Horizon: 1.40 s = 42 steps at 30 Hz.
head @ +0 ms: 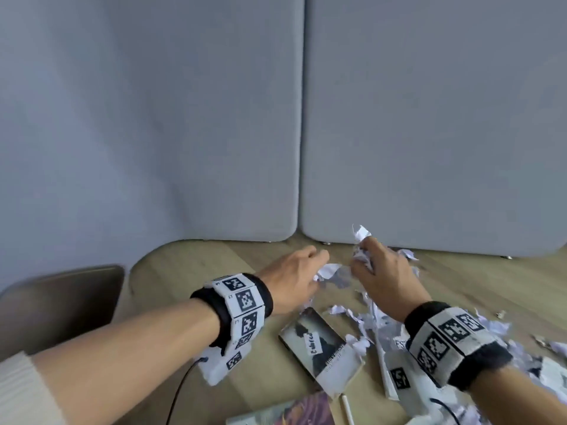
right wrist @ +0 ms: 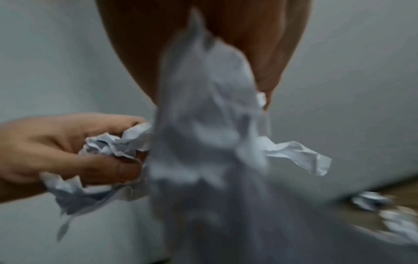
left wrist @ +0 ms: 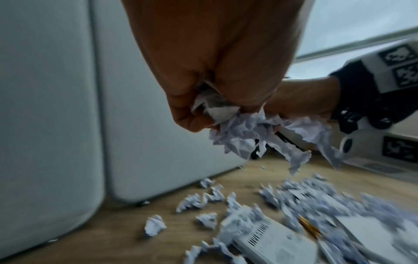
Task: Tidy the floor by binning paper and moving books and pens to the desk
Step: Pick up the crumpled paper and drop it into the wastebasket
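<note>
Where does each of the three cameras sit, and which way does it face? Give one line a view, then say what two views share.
Head: worn on the head, faces forward and down at the floor; shows both forearms, left hand and right hand.
Left wrist: on the left wrist, looks along that hand at its crumpled paper; the right wrist shows at the right.
Right wrist: on the right wrist, looks along that hand at its blurred paper wad; the left hand shows at the left.
Shared: head and left wrist views both show loose paper scraps on the floor.
</note>
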Each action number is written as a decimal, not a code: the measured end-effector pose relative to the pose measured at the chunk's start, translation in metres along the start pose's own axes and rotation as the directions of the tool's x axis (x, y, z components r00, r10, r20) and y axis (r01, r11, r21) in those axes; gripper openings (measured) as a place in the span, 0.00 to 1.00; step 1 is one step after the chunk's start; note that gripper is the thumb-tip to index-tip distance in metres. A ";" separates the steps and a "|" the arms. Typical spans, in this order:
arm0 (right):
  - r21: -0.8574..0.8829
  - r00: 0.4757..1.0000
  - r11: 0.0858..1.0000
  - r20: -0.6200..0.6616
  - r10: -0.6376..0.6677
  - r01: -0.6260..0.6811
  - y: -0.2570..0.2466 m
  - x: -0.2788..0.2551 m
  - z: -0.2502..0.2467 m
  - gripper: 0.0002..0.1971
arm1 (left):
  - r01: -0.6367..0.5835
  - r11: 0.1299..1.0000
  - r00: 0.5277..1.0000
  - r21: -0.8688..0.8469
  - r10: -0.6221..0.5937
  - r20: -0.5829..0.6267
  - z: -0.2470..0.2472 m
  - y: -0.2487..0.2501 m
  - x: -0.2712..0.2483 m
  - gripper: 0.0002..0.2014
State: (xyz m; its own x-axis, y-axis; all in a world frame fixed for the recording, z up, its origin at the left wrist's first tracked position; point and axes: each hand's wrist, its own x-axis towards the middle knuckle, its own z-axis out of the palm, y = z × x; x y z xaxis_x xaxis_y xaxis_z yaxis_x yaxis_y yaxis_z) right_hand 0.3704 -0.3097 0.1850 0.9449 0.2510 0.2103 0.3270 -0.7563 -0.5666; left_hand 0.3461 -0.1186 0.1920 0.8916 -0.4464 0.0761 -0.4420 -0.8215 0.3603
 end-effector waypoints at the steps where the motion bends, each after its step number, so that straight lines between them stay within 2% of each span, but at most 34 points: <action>1: 0.021 0.999 0.999 0.014 -0.044 0.043 -0.022 0.011 0.004 0.04 | 0.052 0.999 0.997 -0.002 -0.052 -0.050 -0.016 -0.012 -0.012 0.11; 3: 0.097 0.989 0.987 0.058 -0.135 0.129 -0.067 0.033 0.023 0.04 | 0.170 0.985 0.973 -0.010 -0.169 -0.156 -0.048 -0.043 -0.043 0.11; 5: 0.172 0.972 0.966 0.105 -0.210 0.190 -0.109 0.048 0.047 0.04 | 0.281 0.958 0.927 -0.060 -0.287 -0.241 -0.075 -0.071 -0.076 0.09; 8: 0.314 0.942 0.918 0.151 -0.299 0.241 -0.172 0.060 0.091 0.04 | 0.419 0.897 0.834 -0.138 -0.441 -0.331 -0.103 -0.111 -0.132 0.05; 11: 0.462 0.925 0.860 0.183 -0.332 0.217 -0.228 0.062 0.135 0.04 | 0.538 0.821 0.734 -0.191 -0.568 -0.372 -0.118 -0.139 -0.186 0.05; 13: 0.548 0.921 0.824 0.227 -0.316 0.147 -0.261 0.057 0.166 0.06 | 0.645 0.736 0.653 -0.205 -0.670 -0.353 -0.118 -0.157 -0.220 0.06; 16: 0.638 0.928 0.770 0.273 -0.253 0.022 -0.303 0.044 0.209 0.10 | 0.801 0.570 0.502 -0.183 -0.806 -0.314 -0.105 -0.183 -0.265 0.06; 18: 0.648 0.931 0.762 0.263 -0.251 0.022 -0.325 0.034 0.232 0.12 | 0.865 0.456 0.391 -0.209 -0.874 -0.288 -0.094 -0.197 -0.289 0.03; 20: 0.627 0.910 0.771 0.247 -0.333 0.112 -0.339 0.025 0.257 0.15 | 0.901 0.359 0.312 -0.243 -0.926 -0.211 -0.087 -0.205 -0.307 0.09; 21: 0.594 0.874 0.780 0.255 -0.413 0.195 -0.341 0.019 0.267 0.19 | 0.903 0.341 0.305 -0.263 -0.937 -0.169 -0.084 -0.208 -0.314 0.15; 22: 0.515 0.816 0.804 0.301 -0.493 0.296 -0.341 0.016 0.279 0.24 | 0.896 0.341 0.315 -0.284 -0.940 -0.135 -0.082 -0.211 -0.320 0.20; 23: 0.388 0.742 0.823 0.379 -0.552 0.414 -0.339 0.013 0.287 0.31 | 0.886 0.353 0.332 -0.300 -0.936 -0.120 -0.082 -0.211 -0.322 0.22; 24: 0.262 0.677 0.830 0.484 -0.554 0.492 -0.333 0.011 0.293 0.37 | 0.878 0.370 0.348 -0.304 -0.929 -0.123 -0.082 -0.210 -0.324 0.21; 25: 0.167 0.625 0.821 0.572 -0.531 0.545 -0.327 0.010 0.296 0.38 | 0.877 0.380 0.355 -0.295 -0.925 -0.135 -0.083 -0.209 -0.324 0.18; 27: 0.070 0.573 0.788 0.647 -0.502 0.611 -0.315 0.014 0.292 0.28 | 0.881 0.385 0.353 -0.275 -0.922 -0.162 -0.086 -0.207 -0.319 0.12; 28: 0.054 0.586 0.783 0.632 -0.508 0.620 -0.308 0.018 0.288 0.21 | 0.884 0.385 0.354 -0.266 -0.922 -0.158 -0.087 -0.207 -0.316 0.13; 30: 0.020 0.655 0.781 0.532 -0.537 0.624 -0.296 0.022 0.280 0.13 | 0.900 0.378 0.356 -0.218 -0.925 -0.137 -0.088 -0.204 -0.310 0.18; 32: -0.088 0.724 0.755 0.372 -0.581 0.650 -0.286 0.021 0.271 0.16 | 0.915 0.376 0.358 -0.147 -0.924 -0.136 -0.086 -0.205 -0.307 0.19; 34: -0.203 0.823 0.810 0.293 -0.486 0.551 -0.276 0.021 0.256 0.19 | 0.922 0.379 0.363 -0.080 -0.917 -0.163 -0.088 -0.205 -0.303 0.14; 36: -0.167 0.898 0.911 0.304 -0.317 0.378 -0.262 0.026 0.246 0.17 | 0.922 0.384 0.368 -0.044 -0.908 -0.199 -0.091 -0.202 -0.296 0.08; 37: -0.146 0.905 0.938 0.344 -0.251 0.316 -0.254 0.031 0.243 0.15 | 0.918 0.395 0.378 -0.036 -0.900 -0.215 -0.093 -0.201 -0.290 0.07; 39: -0.161 0.877 0.942 0.438 -0.200 0.295 -0.237 0.039 0.235 0.17 | 0.893 0.448 0.428 -0.031 -0.871 -0.239 -0.094 -0.197 -0.271 0.06; 42: -0.224 0.907 0.939 0.390 -0.158 0.260 -0.206 0.053 0.210 0.19 | 0.847 0.531 0.518 -0.031 -0.836 -0.180 -0.087 -0.191 -0.232 0.08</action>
State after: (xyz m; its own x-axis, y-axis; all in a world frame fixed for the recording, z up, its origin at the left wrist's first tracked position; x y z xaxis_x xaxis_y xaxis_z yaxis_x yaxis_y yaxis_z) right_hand 0.3564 -0.0131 0.1454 0.8121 0.5827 -0.0305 0.5488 -0.7805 -0.2995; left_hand 0.2321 0.1727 0.1861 0.8494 0.5193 -0.0946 0.5229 -0.8035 0.2845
